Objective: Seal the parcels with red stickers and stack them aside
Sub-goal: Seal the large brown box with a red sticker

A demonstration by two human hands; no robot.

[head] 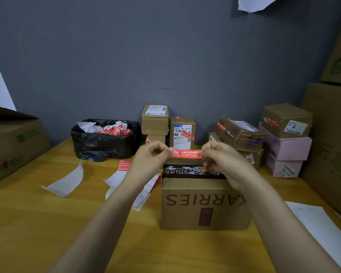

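Note:
A brown cardboard parcel (pixel 203 203) printed with dark letters stands on the wooden table (pixel 37 223) in front of me, a dark tape band across its top. Stretched level just above its far top edge is a red sticker (pixel 186 154) with white print. My left hand (pixel 152 154) pinches the sticker's left end and my right hand (pixel 222 160) pinches its right end. Sticker backing sheets (pixel 124 166) with a few red stickers lie on the table left of the parcel.
A black bin bag (pixel 104 138) full of red and white scraps sits at the back left. Stickered parcels stand at the back centre (pixel 182 133) and in a stack at the back right (pixel 285 134). Large cartons flank both sides (pixel 14 142). White backing papers (pixel 67 182) lie on the table.

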